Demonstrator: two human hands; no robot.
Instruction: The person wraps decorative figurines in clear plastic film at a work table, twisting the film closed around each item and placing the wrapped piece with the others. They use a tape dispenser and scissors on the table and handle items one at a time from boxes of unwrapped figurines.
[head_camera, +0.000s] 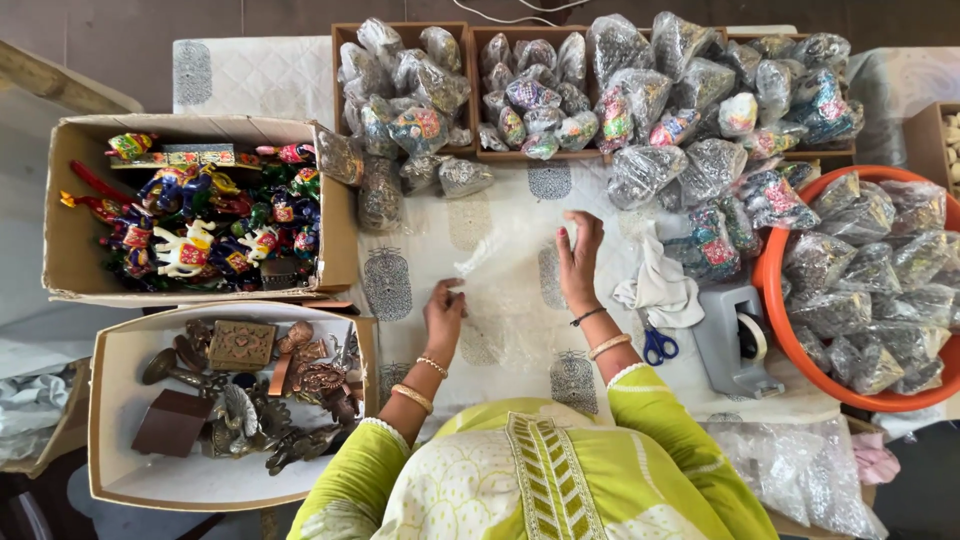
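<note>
Head view shows the left hand (443, 310) and right hand (578, 262) both pinching a clear bubble wrap sheet (510, 300) flat on the white table cloth (260, 75). She seems to be spreading it; next probably needs a toy from the toy box (75, 235).

Both forearms reach forward out of yellow-green sleeves with white cuffs, each wrist ringed by bangles. The left hand (443, 308) lies low, palm down, its fingers (452, 288) curled and bunched together at the tips. The right hand (579, 262) is farther forward than the left hand and raised, back of the hand showing, fingers (580, 222) bent and pinched near the thumb.
</note>
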